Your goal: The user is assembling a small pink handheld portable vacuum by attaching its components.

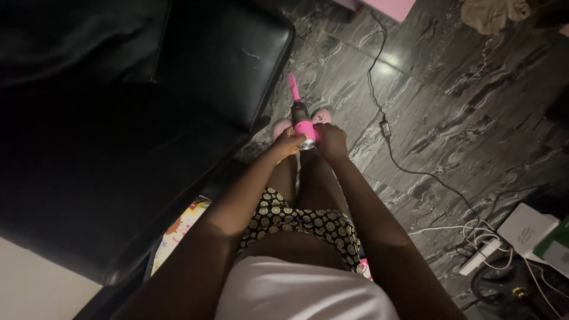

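a black leather seat (118, 118) fills the left over dark marble floor (474, 89); a black cable (409, 172) snakes across it; both hands, left hand (288, 144) and right hand (331, 141), are closed around a pink bottle (304, 126) held out over the knees, above pink slippers (322, 115).

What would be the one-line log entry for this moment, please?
left hand: grips pink handheld device | right hand: grips same device | below: pink slippers, dark marble floor | beside: black chair
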